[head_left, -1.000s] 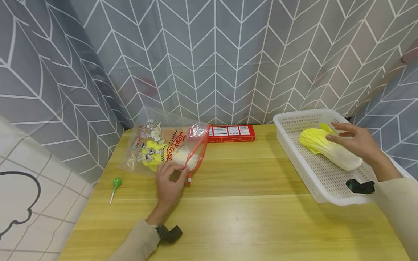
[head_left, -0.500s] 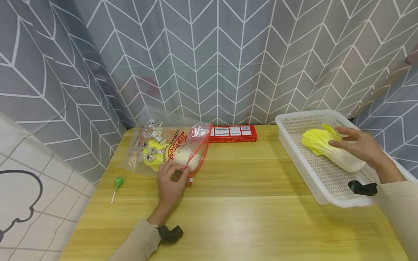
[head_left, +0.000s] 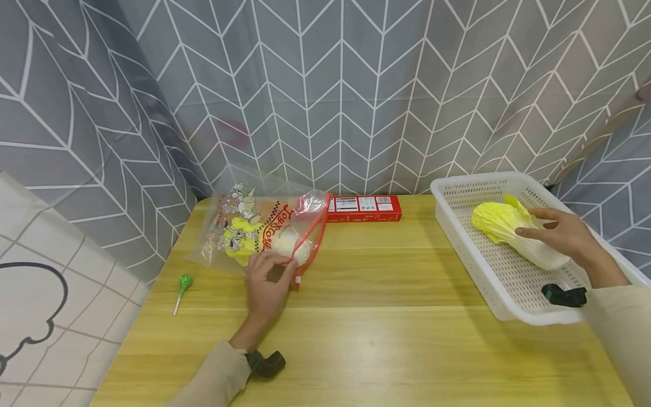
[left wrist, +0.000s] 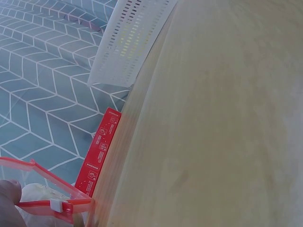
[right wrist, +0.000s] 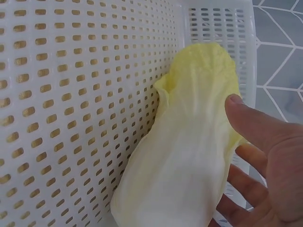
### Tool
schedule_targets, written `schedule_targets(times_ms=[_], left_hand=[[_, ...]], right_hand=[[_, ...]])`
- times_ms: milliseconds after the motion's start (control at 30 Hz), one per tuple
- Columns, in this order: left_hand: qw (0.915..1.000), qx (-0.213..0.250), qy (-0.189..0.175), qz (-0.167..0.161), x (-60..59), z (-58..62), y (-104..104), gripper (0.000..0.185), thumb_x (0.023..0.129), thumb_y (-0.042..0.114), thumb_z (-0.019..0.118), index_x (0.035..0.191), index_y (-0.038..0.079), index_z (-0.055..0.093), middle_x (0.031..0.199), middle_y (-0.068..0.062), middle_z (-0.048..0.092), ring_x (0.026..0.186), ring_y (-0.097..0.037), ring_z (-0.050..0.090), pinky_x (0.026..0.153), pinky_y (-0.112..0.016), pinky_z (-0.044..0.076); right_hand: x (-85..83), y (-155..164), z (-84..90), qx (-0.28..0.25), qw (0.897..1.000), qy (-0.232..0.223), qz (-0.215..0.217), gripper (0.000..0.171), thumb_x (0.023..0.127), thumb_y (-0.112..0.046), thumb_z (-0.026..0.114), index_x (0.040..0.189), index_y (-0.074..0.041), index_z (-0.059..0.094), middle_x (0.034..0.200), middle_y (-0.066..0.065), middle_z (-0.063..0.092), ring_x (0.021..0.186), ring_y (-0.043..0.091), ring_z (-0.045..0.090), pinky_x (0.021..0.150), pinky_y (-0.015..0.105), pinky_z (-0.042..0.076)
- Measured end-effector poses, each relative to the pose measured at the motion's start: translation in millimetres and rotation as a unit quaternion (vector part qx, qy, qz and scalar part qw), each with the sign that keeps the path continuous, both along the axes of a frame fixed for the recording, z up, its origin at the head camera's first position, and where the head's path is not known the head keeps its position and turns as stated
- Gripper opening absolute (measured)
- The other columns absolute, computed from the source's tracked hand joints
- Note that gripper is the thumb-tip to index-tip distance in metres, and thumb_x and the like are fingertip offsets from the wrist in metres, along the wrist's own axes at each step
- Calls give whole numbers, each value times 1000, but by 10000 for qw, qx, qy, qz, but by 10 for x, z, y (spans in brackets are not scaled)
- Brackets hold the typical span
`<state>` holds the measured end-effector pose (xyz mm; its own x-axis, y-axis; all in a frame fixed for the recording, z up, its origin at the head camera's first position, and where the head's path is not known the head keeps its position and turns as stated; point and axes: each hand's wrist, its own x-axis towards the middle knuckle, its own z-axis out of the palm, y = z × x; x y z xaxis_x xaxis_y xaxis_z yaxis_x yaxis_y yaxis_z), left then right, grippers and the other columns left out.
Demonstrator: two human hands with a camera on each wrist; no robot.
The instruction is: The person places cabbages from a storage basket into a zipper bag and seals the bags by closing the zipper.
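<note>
This looks like a staged recording corner set up indoors rather than a lived-in kitchen. Grey curtains (head_left: 335, 85) with a white chevron pattern hang close around a small light wooden table (head_left: 366, 339), closing it off on the back and both sides. The tabletop carries only a few household props: a white perforated plastic basket (head_left: 488, 271), a red carton (head_left: 363, 208) lying flat against the curtain, and a green lollipop (head_left: 181, 288).
</note>
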<state>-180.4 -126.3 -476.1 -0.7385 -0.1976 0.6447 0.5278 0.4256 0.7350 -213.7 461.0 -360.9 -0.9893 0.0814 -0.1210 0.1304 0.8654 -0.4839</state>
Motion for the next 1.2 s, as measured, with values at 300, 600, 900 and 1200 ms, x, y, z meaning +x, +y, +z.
schedule_targets(times_ms=[300, 600, 900, 1200], left_hand=[[9999, 60, 27, -89, -8, 7, 4, 9, 82, 10, 84, 83, 9, 75, 89, -6, 69, 96, -14, 51, 93, -30, 32], [9999, 45, 83, -100, -5, 13, 10, 9, 82, 8, 84, 83, 8, 75, 89, -6, 69, 95, -14, 50, 91, -27, 34], [9999, 49, 125, -72, -14, -1, 20, 12, 78, 6, 86, 83, 9, 75, 89, -7, 69, 94, -18, 50, 90, -24, 34], [9999, -9, 122, -4, -20, -7, 15, 12, 78, 4, 86, 82, 8, 75, 88, -8, 69, 94, -17, 51, 89, -23, 34]], right_hand=[[-17, -35, -21, -154, 9982, -281, 499, 95, 93, -34, 74, 159, 3, 16, 155, 48, 14, 133, 71, 24, 100, 79, 29], [-41, -27, -73, 145, 9983, 161, 548, 90, 90, -29, 77, 156, 3, 25, 146, 49, 30, 118, 69, 46, 77, 49, 52], [-46, -59, -104, -356, 9976, 392, 447, 87, 93, -33, 75, 159, -6, 25, 152, 44, 31, 120, 63, 46, 64, 18, 45], [-20, -72, -106, -199, 9976, -259, 610, 92, 97, -40, 68, 160, -1, 14, 153, 42, 29, 123, 57, 46, 79, 38, 52]])
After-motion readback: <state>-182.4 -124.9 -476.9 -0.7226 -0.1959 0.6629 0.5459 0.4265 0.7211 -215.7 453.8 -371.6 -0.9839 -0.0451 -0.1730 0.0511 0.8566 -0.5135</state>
